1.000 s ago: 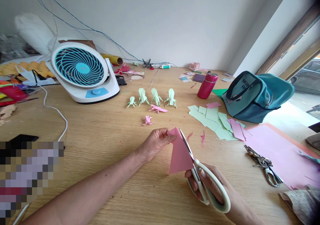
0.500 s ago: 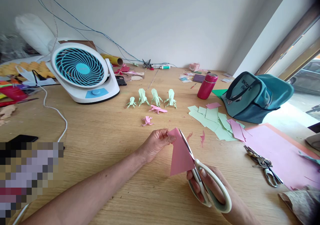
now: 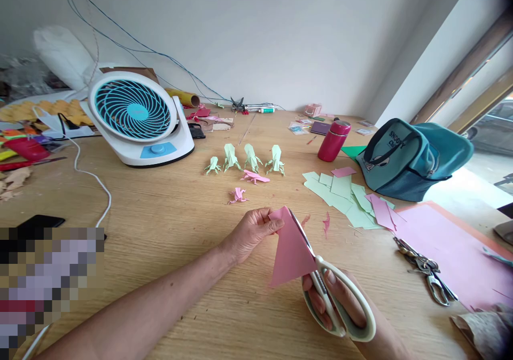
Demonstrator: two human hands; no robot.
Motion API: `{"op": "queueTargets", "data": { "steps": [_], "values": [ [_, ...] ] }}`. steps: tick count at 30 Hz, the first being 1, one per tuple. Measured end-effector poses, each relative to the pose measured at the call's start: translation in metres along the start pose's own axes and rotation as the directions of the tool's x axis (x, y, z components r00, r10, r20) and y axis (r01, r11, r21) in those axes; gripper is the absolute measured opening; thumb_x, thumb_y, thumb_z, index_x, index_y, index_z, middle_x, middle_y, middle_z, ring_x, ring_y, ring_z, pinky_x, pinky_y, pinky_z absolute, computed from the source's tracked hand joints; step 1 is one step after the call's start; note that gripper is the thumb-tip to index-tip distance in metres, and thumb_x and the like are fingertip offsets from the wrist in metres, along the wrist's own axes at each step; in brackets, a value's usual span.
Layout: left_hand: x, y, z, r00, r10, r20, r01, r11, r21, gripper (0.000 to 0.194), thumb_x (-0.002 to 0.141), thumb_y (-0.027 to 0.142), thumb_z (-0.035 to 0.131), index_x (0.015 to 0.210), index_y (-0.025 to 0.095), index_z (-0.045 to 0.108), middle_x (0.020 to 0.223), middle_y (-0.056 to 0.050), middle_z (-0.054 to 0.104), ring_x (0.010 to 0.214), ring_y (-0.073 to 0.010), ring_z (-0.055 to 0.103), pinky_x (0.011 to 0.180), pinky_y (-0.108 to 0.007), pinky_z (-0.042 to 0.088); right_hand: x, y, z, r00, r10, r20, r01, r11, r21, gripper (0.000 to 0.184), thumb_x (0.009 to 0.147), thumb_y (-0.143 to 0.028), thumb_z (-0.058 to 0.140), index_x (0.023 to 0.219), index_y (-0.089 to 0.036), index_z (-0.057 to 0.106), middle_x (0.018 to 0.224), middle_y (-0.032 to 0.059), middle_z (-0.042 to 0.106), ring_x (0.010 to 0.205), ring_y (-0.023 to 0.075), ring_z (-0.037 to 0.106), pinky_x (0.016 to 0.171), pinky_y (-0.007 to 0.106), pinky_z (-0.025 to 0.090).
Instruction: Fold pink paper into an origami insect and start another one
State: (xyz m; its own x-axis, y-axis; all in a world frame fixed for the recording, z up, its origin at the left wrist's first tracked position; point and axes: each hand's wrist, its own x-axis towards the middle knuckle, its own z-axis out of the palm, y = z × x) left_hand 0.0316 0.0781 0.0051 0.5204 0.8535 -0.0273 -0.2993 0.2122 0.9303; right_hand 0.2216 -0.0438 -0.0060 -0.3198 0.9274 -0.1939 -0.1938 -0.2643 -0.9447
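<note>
Pink paper (image 3: 292,250): upper corner pinched in left hand (image 3: 250,234), thumb on top. Right hand (image 3: 347,298) curled through handles of scissors (image 3: 323,264) (blades along paper's right edge).

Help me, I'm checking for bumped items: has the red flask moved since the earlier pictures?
No. The red flask stands in the same place, left of the teal bag; only the whole view shifted slightly.

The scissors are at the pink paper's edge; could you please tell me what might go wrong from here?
The left hand pinches the pink paper near the tips of the scissors, so a slip might nick a finger. The paper's lower left corner hangs loose, so it could swing and the cut wander.
</note>
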Motion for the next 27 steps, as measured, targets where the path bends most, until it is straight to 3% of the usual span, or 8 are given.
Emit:
{"op": "queueTargets", "data": {
  "steps": [5, 18, 27],
  "values": [
    [-0.003, 0.002, 0.002, 0.997, -0.072, 0.018, 0.073, 0.996, -0.047, 0.033, 0.068, 0.040, 0.084, 0.075, 0.015, 0.063, 0.073, 0.002, 0.060, 0.070, -0.0104, 0.053, 0.072, -0.023, 0.040, 0.001, 0.005, -0.003, 0.999, 0.001, 0.039, -0.002, 1.000, 0.030, 0.051, 0.091, -0.062, 0.051, 0.094, -0.012, 0.063, 0.062, -0.0003, 0.052, 0.044, 0.0068, 0.046, 0.039, 0.018, 0.031],
    [-0.002, 0.001, 0.000, 0.994, -0.104, -0.040, 0.102, 0.994, -0.049, 0.041, 0.064, 0.046, 0.085, 0.059, 0.013, 0.062, 0.062, 0.003, 0.054, 0.064, -0.0090, 0.045, 0.070, -0.026, 0.039, 0.000, 0.011, -0.004, 0.995, -0.007, 0.103, 0.001, 0.998, 0.059, 0.049, 0.092, -0.061, 0.051, 0.100, -0.013, 0.062, 0.068, 0.0009, 0.054, 0.047, 0.0083, 0.049, 0.041, 0.019, 0.035],
    [-0.002, 0.003, 0.001, 0.995, -0.089, -0.053, 0.089, 0.996, 0.005, 0.042, 0.065, 0.048, 0.084, 0.059, 0.013, 0.062, 0.064, 0.002, 0.054, 0.064, -0.0094, 0.044, 0.068, -0.025, 0.037, 0.001, 0.001, 0.002, 0.999, 0.014, 0.045, -0.014, 1.000, -0.010, 0.055, 0.089, -0.065, 0.052, 0.095, -0.013, 0.065, 0.061, 0.0010, 0.055, 0.045, 0.0081, 0.047, 0.040, 0.018, 0.035]
  ]
}}
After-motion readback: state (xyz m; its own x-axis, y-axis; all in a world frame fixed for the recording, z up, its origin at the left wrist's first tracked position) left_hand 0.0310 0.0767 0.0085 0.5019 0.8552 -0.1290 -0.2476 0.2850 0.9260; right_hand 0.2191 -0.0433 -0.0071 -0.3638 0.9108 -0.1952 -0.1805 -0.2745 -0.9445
